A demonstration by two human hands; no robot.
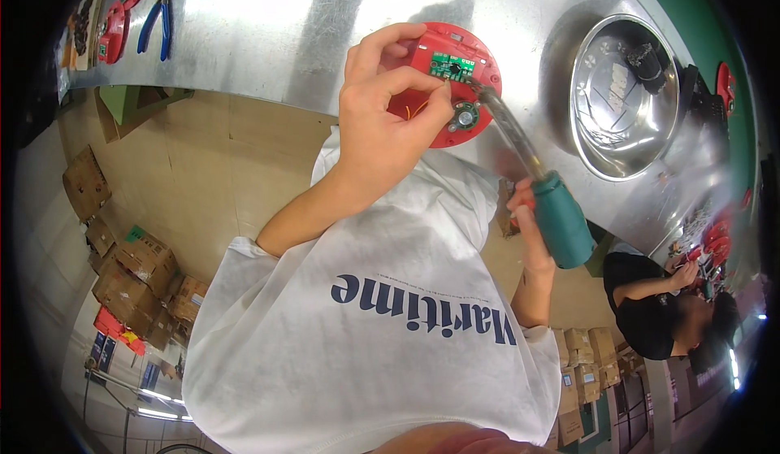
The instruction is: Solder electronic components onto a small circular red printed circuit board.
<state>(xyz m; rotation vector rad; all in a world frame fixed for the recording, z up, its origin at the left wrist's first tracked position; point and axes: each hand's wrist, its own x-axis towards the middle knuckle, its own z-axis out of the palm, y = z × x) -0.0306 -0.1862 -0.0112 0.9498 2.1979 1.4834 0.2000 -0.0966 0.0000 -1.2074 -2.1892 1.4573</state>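
Observation:
A round red plastic housing (pixel 486 64) lies open on the metal bench, with a green circuit board (pixel 452 65) and a small round speaker-like part (pixel 464 116) inside. My left hand (pixel 382 104) lies over its left side, some fingers on the rim. Its thumb and forefinger pinch at the board's lower edge, apparently on a thin orange wire (pixel 417 111); the pinched end is too small to see clearly. My right hand (pixel 526 210) grips a soldering iron (pixel 561 220) by its green handle. The iron's metal tip reaches the board close beside my left fingertips.
A steel bowl (pixel 578 133) holding a dark bundle stands to the right. Blue-handled cutters (pixel 156 27) and more red housings (pixel 114 31) lie at the far left. Another person in black (pixel 642 299) works at the right. Cardboard boxes (pixel 134 287) are stacked on the floor.

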